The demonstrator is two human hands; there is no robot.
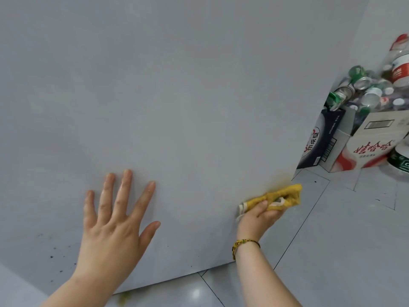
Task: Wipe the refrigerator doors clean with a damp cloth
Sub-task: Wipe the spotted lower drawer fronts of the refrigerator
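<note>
A pale grey refrigerator door (pixel 177 96) fills most of the head view, down to its bottom edge near the floor. My left hand (pixel 117 220) lies flat on the door's lower part with fingers spread. My right hand (pixel 259 216) grips a bunched yellow cloth (pixel 281 196) and holds it against the door's lower right edge. Small dark specks dot the door at the lower left. A faint yellowish smear shows on the door just above the cloth.
Cardboard boxes (pixel 363 147) stand on the floor to the right, heaped with empty cans and plastic bottles (pixel 371 89). Grey floor tiles (pixel 332 251) spread below and to the right. A small yellow stain (pixel 125 296) marks the floor under the door.
</note>
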